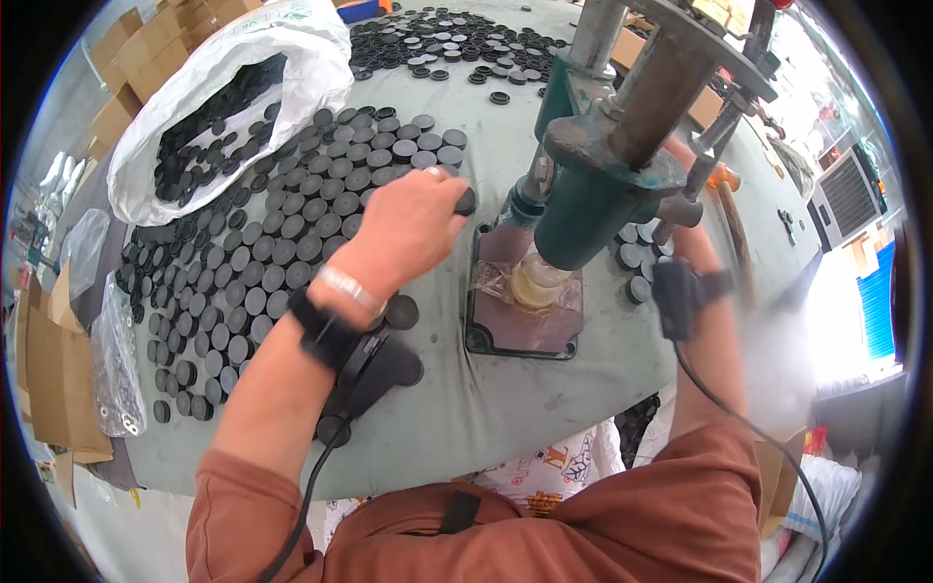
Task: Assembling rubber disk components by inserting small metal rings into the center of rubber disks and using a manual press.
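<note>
My left hand (413, 228) reaches over the table and is closed on a black round cap (467, 201) at the edge of a field of several black caps (292, 233). A green hand press (593, 185) stands just right of it, with a pale round piece (537, 282) under its ram on a dark base plate (505, 330). My right hand is hidden behind the press head; only its forearm with a black wrist device (680, 291) shows. A few caps (637, 257) lie near that wrist.
A white plastic bag (292, 68) full of black caps lies open at the back left. More caps (447, 44) are spread at the far side. Cardboard boxes (146, 49) stand beyond the table's left edge. A clear plastic bag (117, 360) hangs at the left rim.
</note>
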### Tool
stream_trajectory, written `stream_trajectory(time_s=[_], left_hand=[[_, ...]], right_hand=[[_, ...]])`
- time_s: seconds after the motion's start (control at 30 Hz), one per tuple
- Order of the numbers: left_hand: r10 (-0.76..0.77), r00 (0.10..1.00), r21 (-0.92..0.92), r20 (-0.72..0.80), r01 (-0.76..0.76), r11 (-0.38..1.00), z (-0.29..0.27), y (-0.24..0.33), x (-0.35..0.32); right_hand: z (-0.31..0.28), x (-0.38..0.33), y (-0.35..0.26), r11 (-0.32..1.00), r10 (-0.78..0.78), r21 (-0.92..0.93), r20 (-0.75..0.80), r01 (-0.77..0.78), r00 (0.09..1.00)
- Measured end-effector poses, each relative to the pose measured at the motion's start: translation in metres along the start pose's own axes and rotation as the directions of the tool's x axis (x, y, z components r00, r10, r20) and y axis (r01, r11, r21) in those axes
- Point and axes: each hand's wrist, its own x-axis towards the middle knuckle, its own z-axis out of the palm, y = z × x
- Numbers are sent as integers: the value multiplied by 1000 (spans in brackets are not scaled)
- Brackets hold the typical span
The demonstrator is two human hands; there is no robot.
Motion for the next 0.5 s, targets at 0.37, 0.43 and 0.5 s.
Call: stream_trajectory(time_s=[0.37, 0.43, 0.5], left_hand=[[157, 976, 54, 152, -166, 985, 39, -22, 45], [76, 944, 24, 321, -89, 996, 36, -20, 49], [167, 947, 116, 276, -205, 972, 40, -23, 44]], right_hand=[[-128, -62, -61, 984, 166, -47, -106, -172, 980], [-119, -77, -57, 985, 171, -3, -73, -172, 982], [-108, -88, -65, 984, 172, 53, -35, -170, 984]])
